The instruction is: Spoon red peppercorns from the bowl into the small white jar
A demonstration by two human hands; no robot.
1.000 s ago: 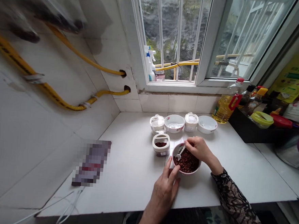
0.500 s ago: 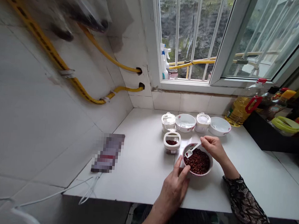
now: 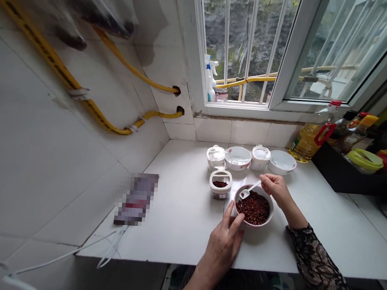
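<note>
A white bowl (image 3: 270,215) with a pinkish rim holds dark red peppercorns (image 3: 255,209). My left hand (image 3: 224,241) grips its near left side, fingers and thumb at the rim. Between the thumb and fingers of my right hand (image 3: 277,189) is the handle of a small white spoon (image 3: 246,193). The spoon's scoop is over the bowl's far left part, and a few grains seem to lie in it. Just left of the bowl stands a seasoning jar (image 3: 220,192) with a white rim and similar dark red grains inside; its clear lid appears raised.
Behind stand two lidded white jars (image 3: 260,157) (image 3: 211,158) and two white bowls (image 3: 237,165) (image 3: 282,163). An oil bottle (image 3: 304,144) and a black condiment box (image 3: 335,172) stand at the right. A pixelated flat object (image 3: 136,199) with a white cable (image 3: 108,251) lies at left.
The spoon's scoop has risen slightly and moved a little toward the bowl's far edge. My left hand stays at the bowl. The whole view has shifted slightly.
</note>
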